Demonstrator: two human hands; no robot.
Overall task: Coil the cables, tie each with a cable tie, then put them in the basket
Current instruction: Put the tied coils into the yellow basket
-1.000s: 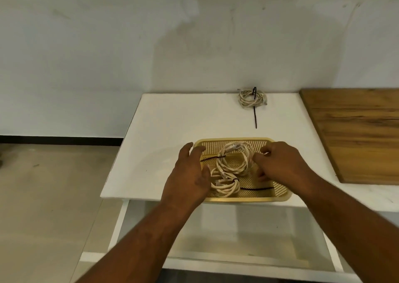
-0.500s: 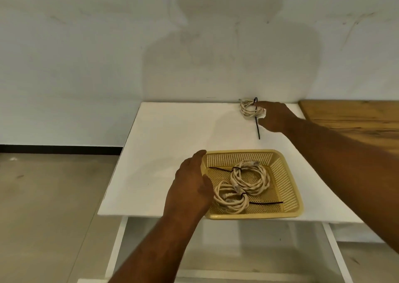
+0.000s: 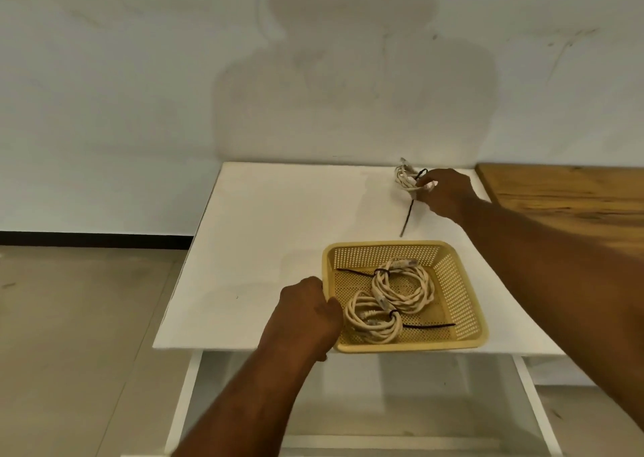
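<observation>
Right hand pinches the last tied network cable coil at the far edge of the table, near the wall. My left hand grips the left rim of the yellow mesh basket, which holds two tied coils. With so light a pinch I could drop the coil, or its long black tie tail might snag the mesh. I can read no writing or brand.

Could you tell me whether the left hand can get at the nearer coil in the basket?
Probably yes: the left hand holds the basket rim right beside that coil, with nothing over it.
</observation>
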